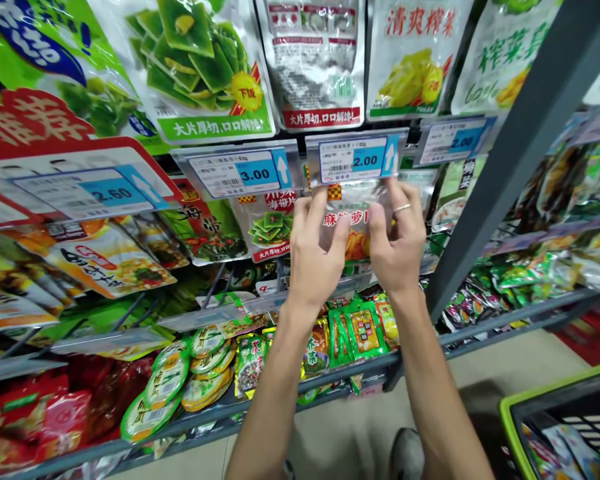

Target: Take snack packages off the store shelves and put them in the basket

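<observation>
A silver and white pouch of pickled radish (pixel 357 230) hangs under a price label (pixel 359 160) reading 2.00. My left hand (pixel 313 257) grips it at its left side, thumb over the front and fingers curled up behind the edge. On the opposite side, my right hand (pixel 400 243), with a ring on one finger, holds it in the same way. The pouch's top is hidden behind the label strip. Beside my left hand hangs a kelp pouch (pixel 270 230) with green slices pictured on it.
Larger pouches (pixel 315 67) hang in the row above. Round green-lidded packs (pixel 167 383) and small green packets (pixel 363 327) lie on the bottom shelf. A dark upright post (pixel 500 173) slants at the right. A green-rimmed basket (pixel 513 427) with packets inside stands at lower right.
</observation>
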